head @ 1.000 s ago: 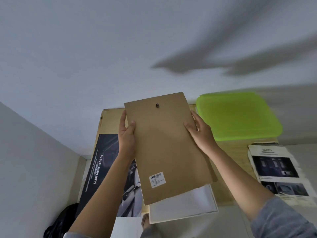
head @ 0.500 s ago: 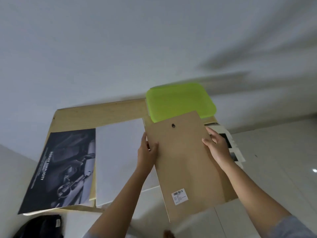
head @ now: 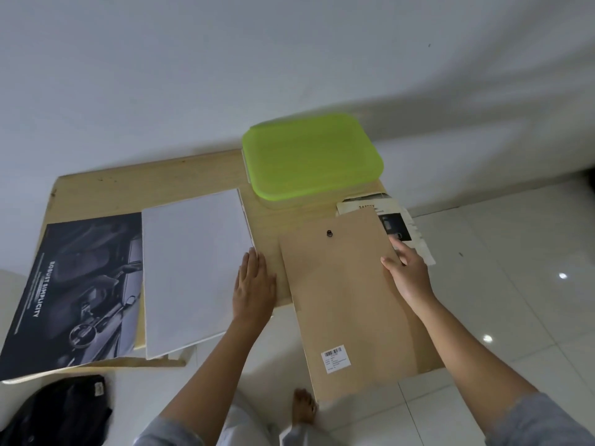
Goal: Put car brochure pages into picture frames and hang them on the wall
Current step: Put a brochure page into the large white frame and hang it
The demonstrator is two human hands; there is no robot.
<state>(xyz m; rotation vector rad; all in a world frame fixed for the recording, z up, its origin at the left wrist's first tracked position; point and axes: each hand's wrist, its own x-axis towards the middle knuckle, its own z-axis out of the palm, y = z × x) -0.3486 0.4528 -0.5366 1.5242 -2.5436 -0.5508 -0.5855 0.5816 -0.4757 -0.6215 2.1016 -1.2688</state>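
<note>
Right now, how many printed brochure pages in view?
2. The dark car page lies at the table's left end; the safety page sits at the right end, partly under the brown backing board. More may be hidden.

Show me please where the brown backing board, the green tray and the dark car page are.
brown backing board (head: 351, 300), head view, middle of its brown face
green tray (head: 310, 156), head view, bare centre of its surface
dark car page (head: 74, 284), head view, middle of the print

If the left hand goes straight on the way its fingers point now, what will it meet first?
Probably the right edge of the white sheet: the left hand lies flat, fingers pointing up and slightly left toward it. Height above the table is unclear.
</note>
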